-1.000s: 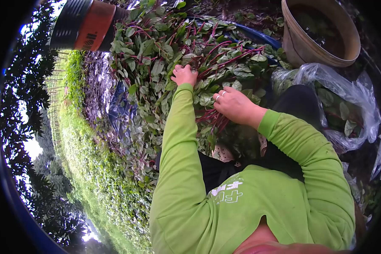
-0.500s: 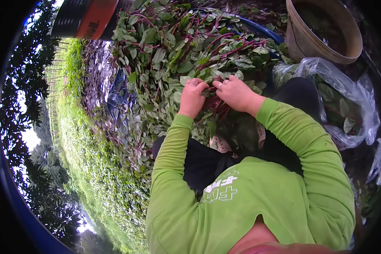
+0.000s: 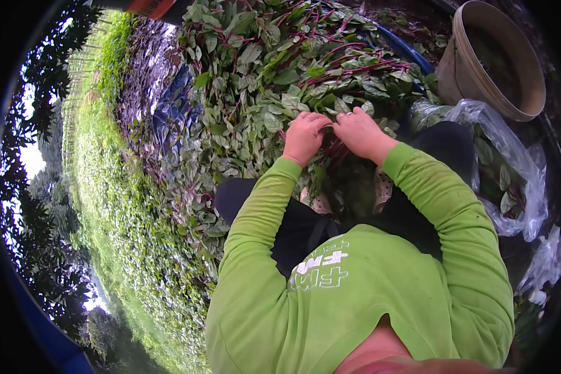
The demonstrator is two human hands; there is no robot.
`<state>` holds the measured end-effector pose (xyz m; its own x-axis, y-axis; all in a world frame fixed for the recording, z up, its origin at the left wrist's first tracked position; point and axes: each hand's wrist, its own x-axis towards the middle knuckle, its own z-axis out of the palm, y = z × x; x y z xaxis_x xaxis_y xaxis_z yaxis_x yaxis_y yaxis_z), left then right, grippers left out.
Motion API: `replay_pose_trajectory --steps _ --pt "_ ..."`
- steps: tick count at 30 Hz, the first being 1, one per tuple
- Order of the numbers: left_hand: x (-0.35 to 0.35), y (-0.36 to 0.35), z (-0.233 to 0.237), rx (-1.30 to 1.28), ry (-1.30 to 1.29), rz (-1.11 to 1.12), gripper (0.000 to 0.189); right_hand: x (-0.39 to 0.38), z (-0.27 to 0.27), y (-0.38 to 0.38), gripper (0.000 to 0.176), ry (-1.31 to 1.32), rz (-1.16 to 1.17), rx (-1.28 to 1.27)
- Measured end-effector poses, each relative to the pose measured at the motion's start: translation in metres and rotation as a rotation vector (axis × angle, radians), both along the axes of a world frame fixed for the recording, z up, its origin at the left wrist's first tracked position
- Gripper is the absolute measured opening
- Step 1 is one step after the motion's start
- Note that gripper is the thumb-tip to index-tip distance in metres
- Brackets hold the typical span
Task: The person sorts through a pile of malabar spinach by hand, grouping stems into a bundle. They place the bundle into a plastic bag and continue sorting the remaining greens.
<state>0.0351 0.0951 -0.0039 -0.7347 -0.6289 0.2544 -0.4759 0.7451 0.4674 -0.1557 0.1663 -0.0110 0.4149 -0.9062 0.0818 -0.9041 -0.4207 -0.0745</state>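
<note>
My left hand point(image 3: 304, 136) and my right hand point(image 3: 361, 134) meet at the near edge of a big heap of red-stemmed leafy greens point(image 3: 255, 81). Closed fingers of my right hand grip a bunch of red stems point(image 3: 336, 151), which hang below the palm. My left hand is pinched together, its fingertips touching the right hand's fingers at the bunch. What exactly lies between the left fingertips is hidden. Broad green leaves point(image 3: 291, 103) spread out just beyond both hands.
A deep plastic bucket point(image 3: 452, 68) stands tilted in view at the upper right. Below it lies a clear plastic bag point(image 3: 533, 181) with leaves inside. Blue sheeting point(image 3: 173, 112) shows left of the heap, and a dark container with an orange band point(image 3: 149, 7) is at the top.
My hands have come closer together, the left one moving right to touch the right. The view has shifted slightly, so the bucket and bag sit lower.
</note>
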Motion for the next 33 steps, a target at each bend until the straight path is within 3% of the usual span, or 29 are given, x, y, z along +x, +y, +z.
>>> replay_pose_trajectory --steps 6,8,9,10,12,13,15,17,20,23,26,27,29,30,31,33 --pt "-0.004 -0.007 -0.017 -0.006 0.117 0.315 0.01 0.009 0.008 0.001 0.008 -0.007 0.01 -0.084" --pt "0.02 -0.05 -0.004 0.5 0.638 0.781 0.023 0.01 0.013 0.004 0.008 0.02 0.003 -0.08" --pt "0.047 -0.081 -0.006 0.438 0.938 0.961 0.031 0.011 0.013 0.006 0.008 0.005 0.023 -0.116" --pt "0.071 -0.083 0.023 0.322 0.889 1.115 0.044 0.01 0.012 0.007 0.007 -0.008 0.045 -0.152" --pt "0.089 -0.096 0.017 -0.139 0.602 1.184 0.075 0.008 0.012 0.008 0.007 -0.019 0.083 -0.22" --pt "0.095 -0.094 0.017 -0.223 0.396 1.106 0.087 0.009 0.012 0.006 0.007 -0.025 0.098 -0.252" --pt "0.083 -0.082 0.022 0.066 0.385 0.337 0.058 0.013 0.012 0.005 0.007 -0.027 0.109 -0.291" --pt "0.053 -0.046 0.036 0.125 0.052 -0.05 0.034 0.013 0.012 0.006 0.006 -0.004 0.098 -0.297" --pt "0.024 -0.013 0.016 -0.167 -0.228 0.084 0.017 0.011 0.011 0.009 0.006 0.013 0.09 -0.288" --pt "0.016 -0.011 0.014 -0.277 -0.146 0.078 0.013 0.013 0.008 0.009 0.006 0.019 0.068 -0.27" --pt "0.022 -0.017 -0.001 -0.029 0.03 0.331 0.013 0.015 0.012 0.01 0.006 0.024 0.052 -0.265" --pt "0.034 -0.028 0.003 -0.009 0.067 0.524 0.013 0.018 0.013 0.012 0.006 0.022 0.049 -0.262" --pt "0.081 -0.068 -0.003 -0.071 0.258 0.818 0.02 0.018 0.009 0.018 0.006 0.05 0.083 -0.269" --pt "0.107 -0.084 -0.003 -0.218 0.104 0.859 0.029 0.016 0.008 0.018 0.007 0.071 0.1 -0.278" --pt "0.11 -0.083 0.015 -0.416 -0.08 0.806 0.042 0.015 0.009 0.018 0.007 0.057 0.144 -0.333" --pt "0.077 -0.06 0.038 -0.503 -0.025 0.639 0.051 0.02 0.011 0.018 0.008 0.02 0.235 -0.445"
